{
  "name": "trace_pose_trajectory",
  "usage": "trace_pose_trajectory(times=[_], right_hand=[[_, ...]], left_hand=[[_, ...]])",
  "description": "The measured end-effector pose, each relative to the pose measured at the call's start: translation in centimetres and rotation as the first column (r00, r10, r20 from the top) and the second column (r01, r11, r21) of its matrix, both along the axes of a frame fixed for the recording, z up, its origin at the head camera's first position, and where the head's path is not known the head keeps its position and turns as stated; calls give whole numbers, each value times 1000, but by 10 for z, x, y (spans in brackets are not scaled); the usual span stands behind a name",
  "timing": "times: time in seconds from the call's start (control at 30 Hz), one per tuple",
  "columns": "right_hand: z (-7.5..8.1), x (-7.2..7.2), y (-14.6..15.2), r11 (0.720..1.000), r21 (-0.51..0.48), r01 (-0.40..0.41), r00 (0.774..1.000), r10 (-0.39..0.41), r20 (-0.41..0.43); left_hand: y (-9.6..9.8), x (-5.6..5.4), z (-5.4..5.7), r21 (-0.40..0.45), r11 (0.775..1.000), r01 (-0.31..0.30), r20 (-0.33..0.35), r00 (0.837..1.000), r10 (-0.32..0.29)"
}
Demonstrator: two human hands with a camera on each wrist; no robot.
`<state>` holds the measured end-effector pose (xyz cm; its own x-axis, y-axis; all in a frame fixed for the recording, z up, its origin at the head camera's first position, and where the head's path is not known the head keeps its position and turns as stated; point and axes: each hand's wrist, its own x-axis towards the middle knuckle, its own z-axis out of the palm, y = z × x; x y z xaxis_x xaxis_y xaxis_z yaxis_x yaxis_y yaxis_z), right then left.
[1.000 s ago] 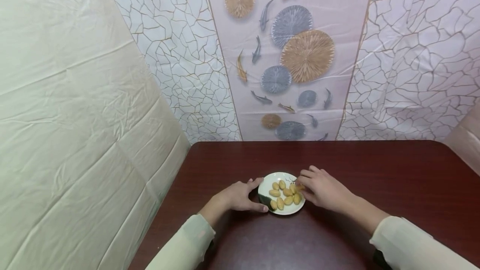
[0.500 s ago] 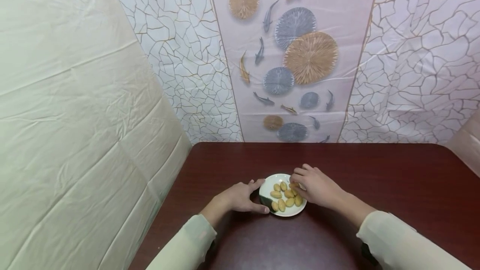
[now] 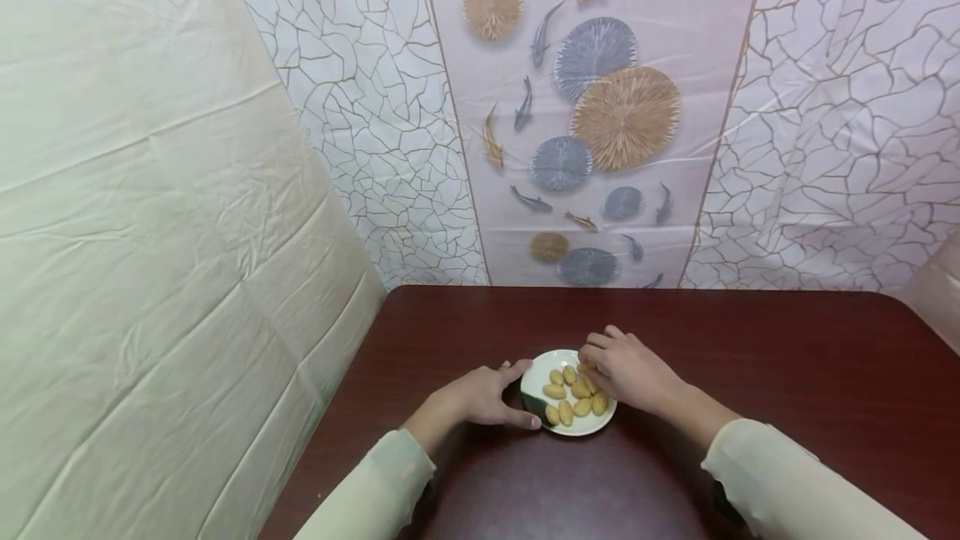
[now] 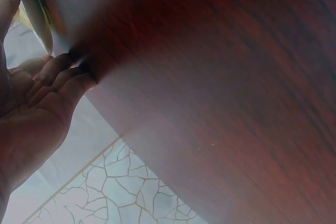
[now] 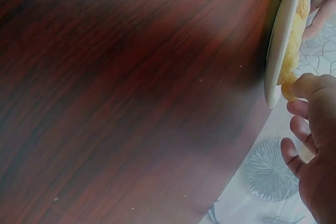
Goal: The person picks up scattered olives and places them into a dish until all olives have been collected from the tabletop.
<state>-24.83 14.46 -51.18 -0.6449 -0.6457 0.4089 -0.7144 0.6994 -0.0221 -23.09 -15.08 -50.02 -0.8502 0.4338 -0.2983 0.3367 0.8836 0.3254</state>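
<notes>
A round white plate (image 3: 542,370) with a dark green patch on its left side bears several yellow, oval, nut-like pieces (image 3: 581,390). My left hand (image 3: 486,394) holds the plate's left side, thumb at the near rim and index finger at the far rim; its other fingers are curled in the left wrist view. Over the plate's right far part, my right hand (image 3: 630,369) pinches one yellow oval piece (image 5: 286,92) between thumb and index finger, close to the rim. From the head, the fingers partly hide that piece.
The plate stands on a dark red-brown wooden table (image 3: 465,315) with rounded far corners. A patterned cloth wall (image 3: 592,215) rises behind it, and a pale quilted cloth (image 3: 187,273) hangs at the left.
My right hand has moved left with the pinched piece, from the plate's right rim to over its far part, then nearly stopped. The left hand stays at the plate. The view has shifted slightly.
</notes>
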Motion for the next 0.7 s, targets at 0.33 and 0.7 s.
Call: trace_pose_trajectory(times=[0.33,0.7], right_hand=[[0,10,10,1000,-10,13,1000,-13,-13],[6,39,28,994,24,104,994,-104,21]], left_hand=[[1,-2,-4,5,1000,8,4,1000,-8],[-11,-8,0,69,997,26,28,999,-28]])
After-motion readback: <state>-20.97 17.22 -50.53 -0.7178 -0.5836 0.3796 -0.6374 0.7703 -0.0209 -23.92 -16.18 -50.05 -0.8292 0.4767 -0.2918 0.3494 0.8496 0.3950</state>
